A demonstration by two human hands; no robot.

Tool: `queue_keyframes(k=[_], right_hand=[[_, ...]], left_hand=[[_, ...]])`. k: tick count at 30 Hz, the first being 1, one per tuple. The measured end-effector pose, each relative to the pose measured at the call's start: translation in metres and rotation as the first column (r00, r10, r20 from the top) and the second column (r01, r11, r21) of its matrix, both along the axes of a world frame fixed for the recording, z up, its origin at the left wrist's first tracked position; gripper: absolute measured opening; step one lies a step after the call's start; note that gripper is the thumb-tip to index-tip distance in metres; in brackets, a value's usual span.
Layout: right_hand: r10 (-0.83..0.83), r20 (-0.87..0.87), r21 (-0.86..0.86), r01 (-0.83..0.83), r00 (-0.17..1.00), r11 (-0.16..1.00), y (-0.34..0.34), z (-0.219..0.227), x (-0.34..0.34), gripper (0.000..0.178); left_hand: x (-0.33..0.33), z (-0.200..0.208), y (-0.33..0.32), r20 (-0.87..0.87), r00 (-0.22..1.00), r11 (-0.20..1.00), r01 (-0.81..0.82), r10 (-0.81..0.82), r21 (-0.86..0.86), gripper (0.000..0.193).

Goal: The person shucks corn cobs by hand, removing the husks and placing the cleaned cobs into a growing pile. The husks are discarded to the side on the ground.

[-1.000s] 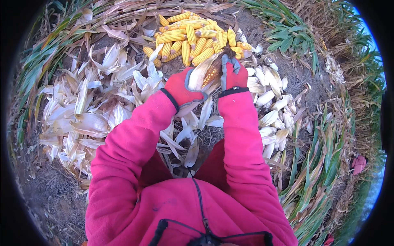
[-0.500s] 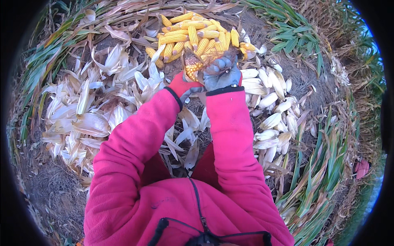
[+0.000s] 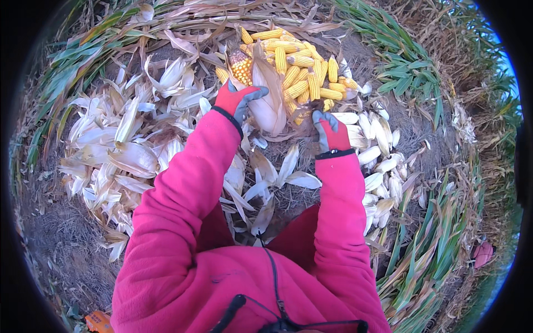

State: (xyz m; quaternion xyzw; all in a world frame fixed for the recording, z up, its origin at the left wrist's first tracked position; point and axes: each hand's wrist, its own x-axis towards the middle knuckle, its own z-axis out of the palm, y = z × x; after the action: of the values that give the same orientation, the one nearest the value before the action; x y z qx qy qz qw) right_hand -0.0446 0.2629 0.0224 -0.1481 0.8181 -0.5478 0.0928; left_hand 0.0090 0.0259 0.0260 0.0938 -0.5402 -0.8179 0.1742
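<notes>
My left hand [image 3: 237, 101], in a red and grey glove, is closed round the lower part of an ear of corn [image 3: 241, 69]. Yellow kernels show at its upper end, while a broad pale husk [image 3: 267, 95] hangs open on its right side. To the right, my gloved right hand [image 3: 332, 132] is closed at the fingertips on a tuft of brown corn silk [image 3: 315, 105]; whether a strip of husk is in them too I cannot tell. Just beyond both hands lies a heap of bare yellow cobs [image 3: 297, 72].
Loose pale husks [image 3: 125, 150] cover the ground at left. Several ears still in their husks [image 3: 383, 144] are piled at right. Green and dry stalks [image 3: 427, 238] ring the spot. An orange object [image 3: 99, 322] lies at the lower left edge.
My hands have moved apart, the left up and leftward with the ear, the right to the right and down. The husk now stands open, with more kernels bared.
</notes>
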Motion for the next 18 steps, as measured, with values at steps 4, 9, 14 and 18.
queue_keyframes(k=[4,9,14,18], right_hand=[[0.296,-0.091,0.309,-0.256,0.951,0.916,0.002,-0.036,0.016,0.07],[0.276,-0.178,-0.073,-0.293,0.944,0.953,-0.043,-0.011,0.046,0.092],[0.158,-0.136,-0.02,-0.162,0.978,0.987,-0.051,-0.015,0.053,0.083],[0.253,-0.171,-0.105,-0.273,0.952,0.956,-0.029,-0.032,0.033,0.085]], left_hand=[[-0.004,0.0,-0.01,-0.049,0.999,0.998,0.004,-0.001,0.056,0.042],[0.013,0.006,0.024,-0.153,0.985,0.974,0.111,-0.08,0.199,0.041],[0.015,0.017,0.025,-0.158,0.978,0.98,0.154,-0.133,0.124,0.037],[0.015,0.022,0.01,-0.052,0.998,0.98,-0.054,0.045,-0.192,0.043]])
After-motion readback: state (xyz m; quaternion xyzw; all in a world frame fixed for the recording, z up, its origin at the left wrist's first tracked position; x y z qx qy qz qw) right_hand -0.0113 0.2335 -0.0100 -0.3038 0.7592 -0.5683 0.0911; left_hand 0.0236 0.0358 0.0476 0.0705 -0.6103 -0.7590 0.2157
